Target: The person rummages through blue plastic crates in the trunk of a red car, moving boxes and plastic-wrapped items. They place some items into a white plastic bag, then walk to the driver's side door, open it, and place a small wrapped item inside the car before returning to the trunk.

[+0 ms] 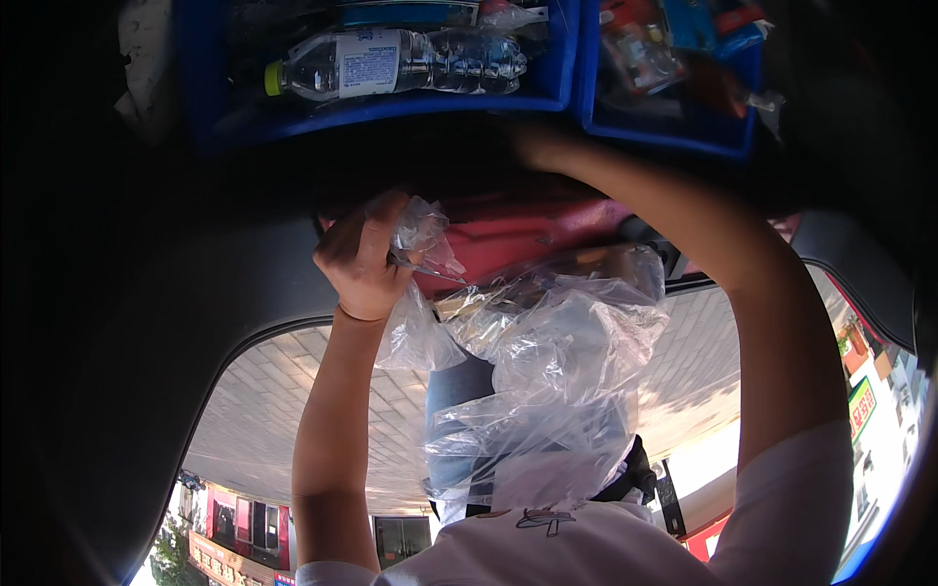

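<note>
Dark interior [264, 273] surrounds a blue bin [561, 78] holding a bottle [391, 63]; right of it, a second bin [674, 144] holds packets [645, 57]; below, left hand [366, 259] clutches clear plastic [421, 230], right hand [537, 148] has unclear grip.

A person's left hand [363, 256] has crumpled clear plastic [420, 227] and a thin pointed object [426, 270] in its grip. A large clear bag [572, 342] hangs near, before a white shirt [625, 552]. The right hand [540, 149] blurs into shadow near two far blue bins [674, 145]; the left bin [391, 112] contains a yellow-green-capped bottle [415, 63].
</note>
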Action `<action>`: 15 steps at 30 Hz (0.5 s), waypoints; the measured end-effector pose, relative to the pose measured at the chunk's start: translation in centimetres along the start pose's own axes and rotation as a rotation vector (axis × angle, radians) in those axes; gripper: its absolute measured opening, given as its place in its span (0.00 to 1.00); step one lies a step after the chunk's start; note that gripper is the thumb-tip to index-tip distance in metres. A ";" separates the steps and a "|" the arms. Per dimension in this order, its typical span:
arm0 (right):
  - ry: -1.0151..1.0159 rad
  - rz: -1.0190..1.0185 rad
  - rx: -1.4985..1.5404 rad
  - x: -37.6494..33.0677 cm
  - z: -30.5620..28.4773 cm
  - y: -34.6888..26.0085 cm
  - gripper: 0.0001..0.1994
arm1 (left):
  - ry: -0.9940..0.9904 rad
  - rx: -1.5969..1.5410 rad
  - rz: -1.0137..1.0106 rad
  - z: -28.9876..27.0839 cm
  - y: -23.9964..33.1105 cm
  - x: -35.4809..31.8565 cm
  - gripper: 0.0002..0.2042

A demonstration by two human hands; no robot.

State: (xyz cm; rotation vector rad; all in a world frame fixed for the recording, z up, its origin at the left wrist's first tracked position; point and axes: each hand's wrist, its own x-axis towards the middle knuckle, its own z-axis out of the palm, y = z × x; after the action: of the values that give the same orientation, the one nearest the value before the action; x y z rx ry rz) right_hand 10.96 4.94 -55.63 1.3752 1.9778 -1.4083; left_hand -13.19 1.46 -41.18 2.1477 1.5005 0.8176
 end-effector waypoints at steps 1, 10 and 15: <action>-0.031 0.024 0.174 0.8 0.3 0.0 0.18 | -0.006 0.006 0.026 0.1 0.1 0.2 0.15; -0.182 -0.110 0.021 0.8 -3.2 -5.1 0.14 | -0.023 0.037 -0.014 1.7 1.2 1.1 0.16; 0.024 -0.032 0.154 -5.2 -4.6 -3.1 0.10 | -0.058 0.063 -0.031 2.3 1.8 1.4 0.15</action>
State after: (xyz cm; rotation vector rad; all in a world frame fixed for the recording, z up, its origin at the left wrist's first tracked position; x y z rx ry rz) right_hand 11.91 6.21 -48.17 1.4374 1.9495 -1.5944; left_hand -10.09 2.20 -41.46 2.1688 1.5455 0.6997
